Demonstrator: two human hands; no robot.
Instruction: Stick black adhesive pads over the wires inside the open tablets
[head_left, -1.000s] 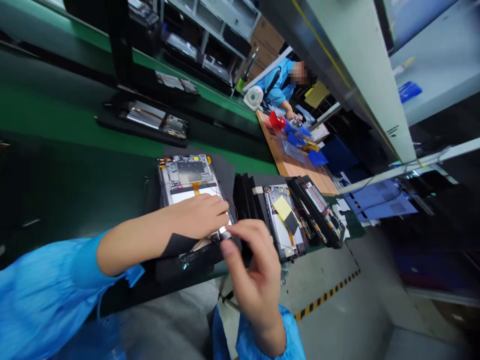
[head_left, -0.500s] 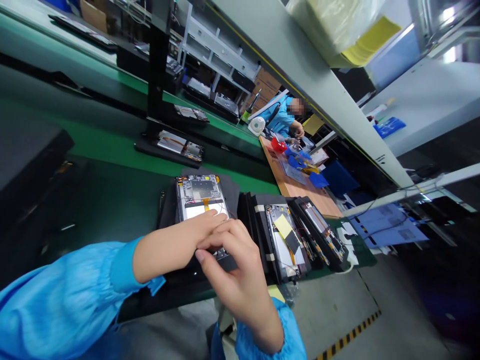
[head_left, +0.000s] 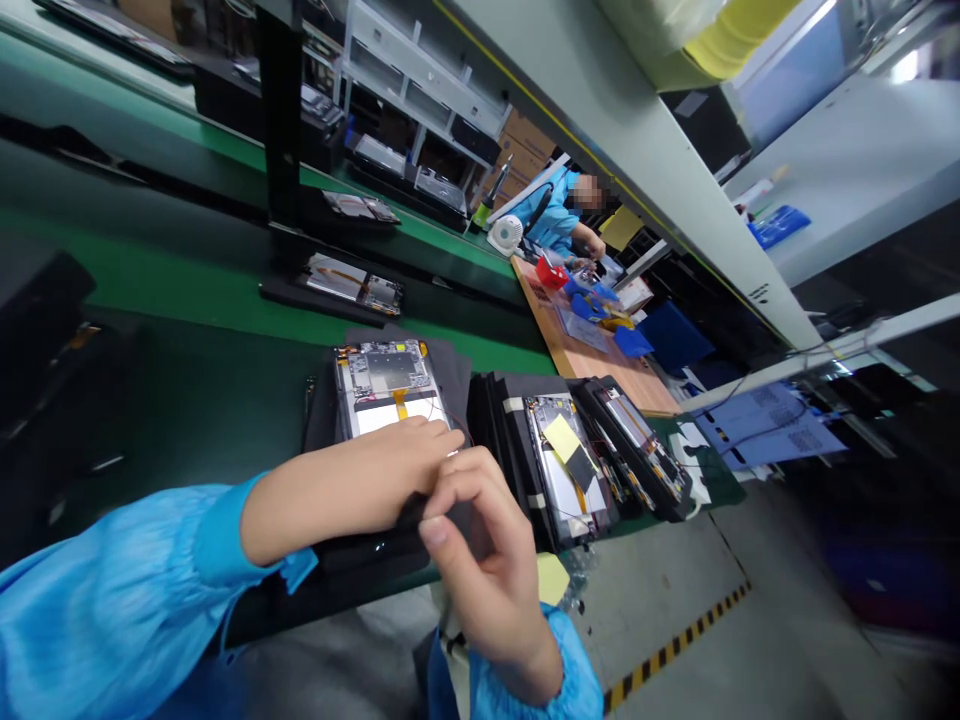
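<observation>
An opened tablet (head_left: 386, 385) lies face down on a black mat (head_left: 450, 375), showing its circuit board, white battery area and an orange ribbon cable. My left hand (head_left: 390, 470) rests flat over the tablet's lower part, near a thin red wire (head_left: 452, 425). My right hand (head_left: 480, 560) curls just beyond those fingertips, close to a dark strip (head_left: 442, 515), and its pinched fingers hide whatever lies between them. To the right lie a second opened tablet (head_left: 564, 480) with a yellow note (head_left: 561, 438) and a third tablet (head_left: 637, 445).
A green conveyor belt (head_left: 187, 285) carries another tablet (head_left: 352, 285) on a black tray. Beyond it, a co-worker in a blue smock (head_left: 551, 205) works at a wooden bench (head_left: 592, 350) with red and blue items. Yellow-black tape (head_left: 675, 645) marks the floor.
My right hand has moved off my left hand and now curls lower, beside the dark strip. The whole view has shifted slightly, and a yellow note now shows beside my right wrist.
</observation>
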